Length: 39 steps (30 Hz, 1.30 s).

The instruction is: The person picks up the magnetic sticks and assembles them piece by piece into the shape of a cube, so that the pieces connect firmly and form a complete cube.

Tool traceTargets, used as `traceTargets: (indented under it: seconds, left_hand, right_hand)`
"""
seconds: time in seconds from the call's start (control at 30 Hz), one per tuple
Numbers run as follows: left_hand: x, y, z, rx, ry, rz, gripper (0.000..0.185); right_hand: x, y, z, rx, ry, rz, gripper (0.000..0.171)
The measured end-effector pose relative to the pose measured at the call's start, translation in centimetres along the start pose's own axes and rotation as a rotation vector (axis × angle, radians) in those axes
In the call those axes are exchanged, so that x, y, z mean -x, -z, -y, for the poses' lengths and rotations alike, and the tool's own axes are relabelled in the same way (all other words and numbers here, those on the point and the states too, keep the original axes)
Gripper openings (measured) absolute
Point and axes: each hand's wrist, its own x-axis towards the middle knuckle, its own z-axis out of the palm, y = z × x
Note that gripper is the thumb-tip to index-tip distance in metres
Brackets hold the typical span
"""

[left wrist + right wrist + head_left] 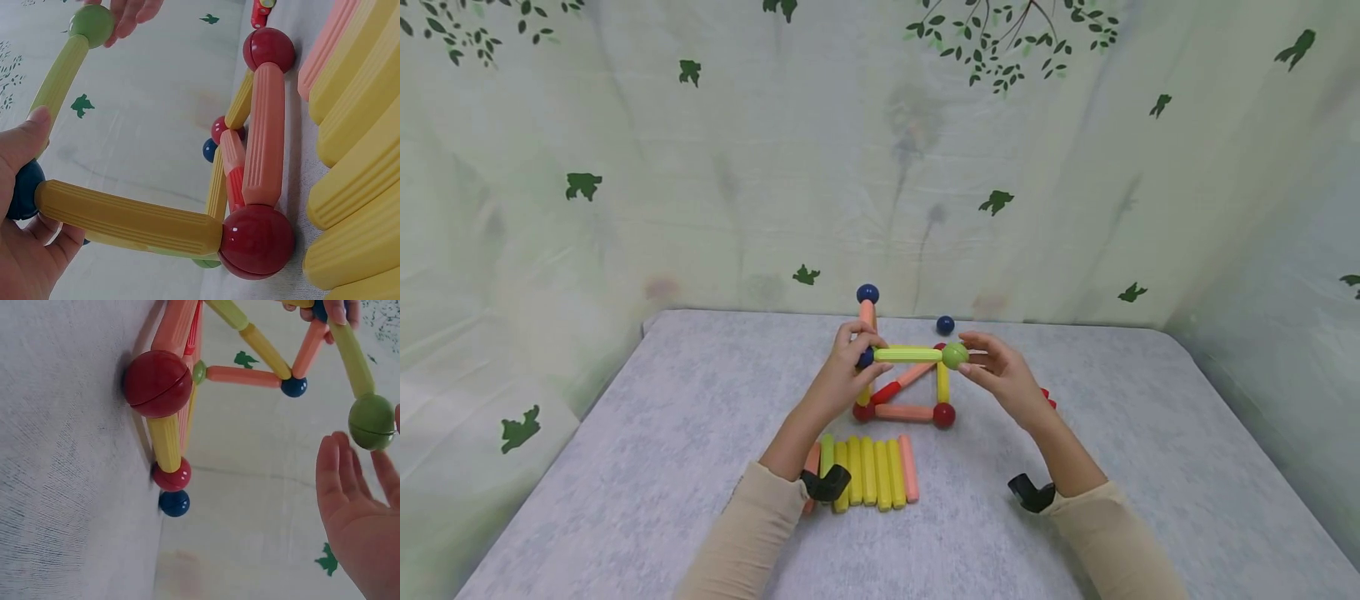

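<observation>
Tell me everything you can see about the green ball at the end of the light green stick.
The green ball is a smooth, glossy sphere of plastic-looking material with a thin seam around its middle. It sits on the right end of the ribbed light green stick, which lies roughly level above the table. The right hand touches the ball with its fingertips; the left hand grips the stick's other end at a dark blue ball.
</observation>
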Motion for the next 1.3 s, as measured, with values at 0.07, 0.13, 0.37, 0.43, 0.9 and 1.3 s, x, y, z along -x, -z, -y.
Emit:
traceTargets:
  seconds: [0.07,0.13,0.37,0.43,0.9,1.3]
  left_hand:
    - [0.0,0.0,0.0,0.001,0.001,0.000,0.021]
    - [0.0,0.0,0.1,0.004,0.003,0.002,0.021]
    - [0.0,0.0,0.1,0.013,-0.015,-0.002,0.019]
    - [-0.1,0.0,0.2,0.015,-0.028,-0.008,0.018]
    - [0.1,0.0,0.3,0.014,-0.034,-0.009,0.019]
    - [0.1,0.0,0.3,0.016,-0.022,-0.007,0.020]
  right_hand:
    - [0.6,-0.3,0.2,0.026,-0.040,-0.052,0.048]
    - [1.7,-0.8,0.6,0.059,-0.060,-0.101,0.046]
    - [4.8,-4.1,-1.5,0.092,-0.172,0.061,0.036]
    - [4.9,-4.9,-2.7,0.090,-0.204,0.144,0.040]
    - [4.7,-8.4,-4.0,0.437,-0.236,0.419,0.056]
    - [3.6,-6.6,-2.3,0.479,-0.164,0.076,0.045]
